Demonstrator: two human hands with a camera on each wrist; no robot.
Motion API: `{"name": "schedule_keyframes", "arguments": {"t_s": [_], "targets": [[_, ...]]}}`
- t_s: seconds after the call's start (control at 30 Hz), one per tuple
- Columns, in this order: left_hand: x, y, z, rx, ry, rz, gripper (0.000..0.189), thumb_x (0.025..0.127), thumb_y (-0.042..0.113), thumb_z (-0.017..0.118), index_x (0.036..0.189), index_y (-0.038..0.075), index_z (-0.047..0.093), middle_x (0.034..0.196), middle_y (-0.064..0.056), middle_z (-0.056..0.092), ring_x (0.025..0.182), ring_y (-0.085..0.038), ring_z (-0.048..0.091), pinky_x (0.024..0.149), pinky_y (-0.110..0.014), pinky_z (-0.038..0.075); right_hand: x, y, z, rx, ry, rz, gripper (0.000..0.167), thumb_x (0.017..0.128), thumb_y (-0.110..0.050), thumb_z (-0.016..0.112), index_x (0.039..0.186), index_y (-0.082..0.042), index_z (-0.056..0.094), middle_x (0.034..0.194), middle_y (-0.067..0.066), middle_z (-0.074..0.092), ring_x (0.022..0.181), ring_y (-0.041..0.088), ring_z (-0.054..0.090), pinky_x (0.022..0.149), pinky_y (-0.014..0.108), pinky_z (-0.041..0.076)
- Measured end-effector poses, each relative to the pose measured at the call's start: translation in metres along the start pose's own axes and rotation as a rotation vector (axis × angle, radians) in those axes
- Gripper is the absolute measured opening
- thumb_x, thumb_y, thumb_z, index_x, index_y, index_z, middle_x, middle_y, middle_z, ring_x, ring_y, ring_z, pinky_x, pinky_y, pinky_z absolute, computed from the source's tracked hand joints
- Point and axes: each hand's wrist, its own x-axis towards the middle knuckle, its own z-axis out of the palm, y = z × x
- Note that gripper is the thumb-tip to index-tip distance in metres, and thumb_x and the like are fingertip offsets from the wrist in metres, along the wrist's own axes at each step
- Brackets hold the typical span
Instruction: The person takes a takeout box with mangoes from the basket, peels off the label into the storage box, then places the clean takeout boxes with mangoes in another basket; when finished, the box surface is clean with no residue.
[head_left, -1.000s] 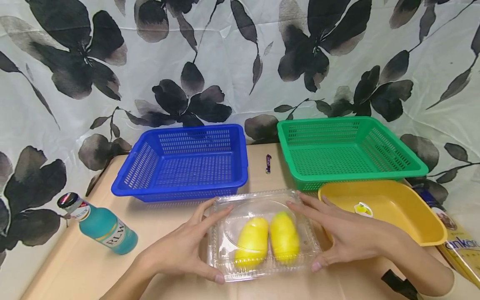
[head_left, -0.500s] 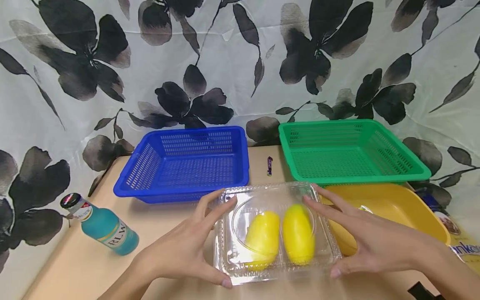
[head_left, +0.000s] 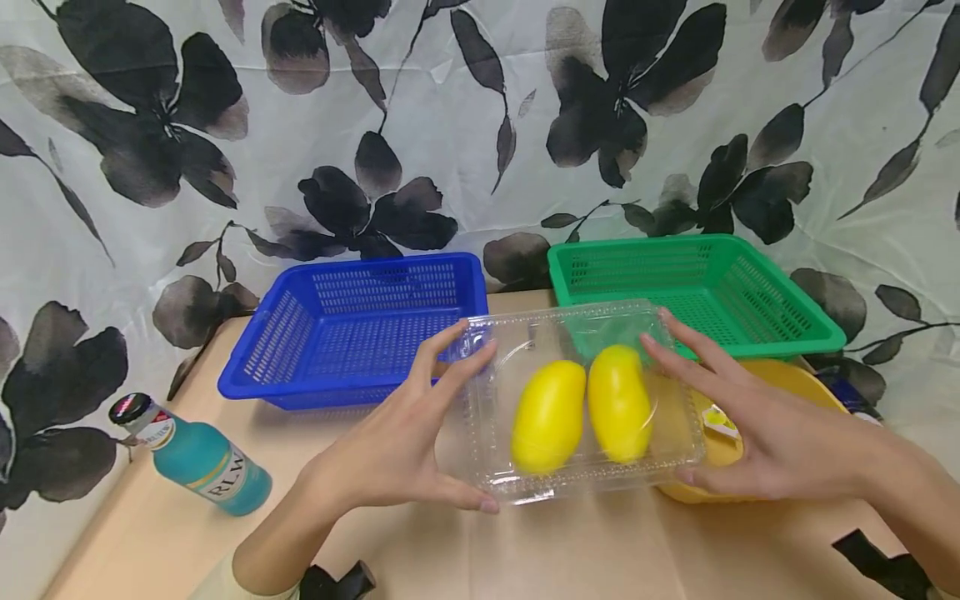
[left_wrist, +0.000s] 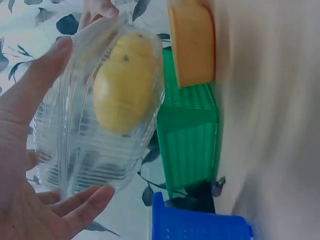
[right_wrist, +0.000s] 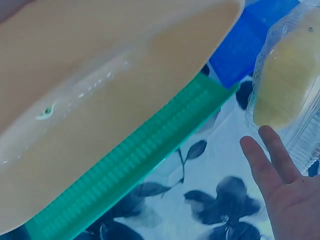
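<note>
A clear plastic clamshell container is held up in front of me, its lid closed. Inside lie two yellow mangoes, side by side and slightly tilted. My left hand grips the left edge, fingertips at the upper corner and thumb at the lower one. On the opposite edge my right hand holds it the same way, fingers above and thumb below. The left wrist view shows the container raised off the table, with one mango showing clearly through the plastic.
Behind stand a blue basket and a green basket. A yellow tub holding a small white-and-yellow packet is partly hidden by my right hand. A teal bottle stands at left. A small purple wrapped piece lies between the baskets.
Both hands have lifted the container up and to the right. It now overlaps the green basket and yellow tub in the head view, and the mangoes have shifted inside.
</note>
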Motion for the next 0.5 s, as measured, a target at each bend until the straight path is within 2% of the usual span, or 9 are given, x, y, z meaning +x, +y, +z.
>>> {"name": "schedule_keyframes", "arguments": {"t_s": [0.1,0.17,0.23,0.3,0.37,0.5], "targets": [[0.015,-0.001,0.002,0.019,0.035,0.046,0.131,0.062,0.064,0.092,0.165,0.034,0.018,0.172,-0.003,-0.005,0.142,-0.034,0.042,0.102,-0.051,0.053,0.002,0.01,-0.005,-0.048,0.057,-0.04,0.119,0.076,-0.036,0.093,0.167,-0.023,0.016,0.174,0.004,0.001,0.147,0.025,0.039,0.096,0.032,0.057],[0.026,-0.001,0.003,0.018,0.048,0.071,0.129,0.063,0.061,0.093,0.165,0.033,0.019,0.172,-0.003,-0.009,0.142,-0.034,0.042,0.102,-0.05,0.053,0.003,0.016,-0.009,-0.047,0.095,-0.05,0.122,0.073,-0.03,0.095,0.166,-0.021,0.018,0.174,0.005,0.001,0.144,0.009,0.043,0.098,0.017,0.049],[0.035,-0.002,0.005,0.003,0.053,0.092,0.126,0.065,0.056,0.094,0.165,0.031,0.021,0.172,-0.003,-0.013,0.143,-0.034,0.041,0.103,-0.051,0.053,0.006,0.022,-0.013,-0.029,0.13,-0.074,0.124,0.069,-0.022,0.097,0.166,-0.018,0.019,0.173,0.007,0.001,0.138,0.0,0.047,0.098,0.008,0.042],[0.045,-0.003,0.007,-0.018,0.053,0.107,0.122,0.068,0.051,0.094,0.164,0.031,0.022,0.171,-0.002,-0.017,0.145,-0.035,0.039,0.104,-0.053,0.051,0.009,0.027,-0.016,-0.001,0.154,-0.082,0.126,0.067,-0.016,0.097,0.166,-0.017,0.019,0.173,0.007,0.0,0.131,-0.006,0.051,0.099,0.004,0.037],[0.054,-0.005,0.01,-0.039,0.062,0.121,0.118,0.07,0.046,0.093,0.164,0.029,0.023,0.171,-0.002,-0.02,0.147,-0.035,0.036,0.105,-0.054,0.05,0.012,0.032,-0.019,0.014,0.171,-0.097,0.127,0.067,-0.011,0.097,0.166,-0.016,0.018,0.173,0.009,-0.002,0.127,-0.005,0.055,0.099,0.003,0.036],[0.073,-0.009,0.018,-0.083,0.09,0.135,0.113,0.072,0.037,0.091,0.163,0.029,0.025,0.171,-0.001,-0.021,0.151,-0.033,0.032,0.106,-0.054,0.049,0.018,0.046,-0.024,0.051,0.179,-0.111,0.128,0.067,-0.002,0.094,0.166,-0.013,0.014,0.173,0.011,-0.006,0.133,-0.008,0.047,0.098,0.004,0.04]]}}
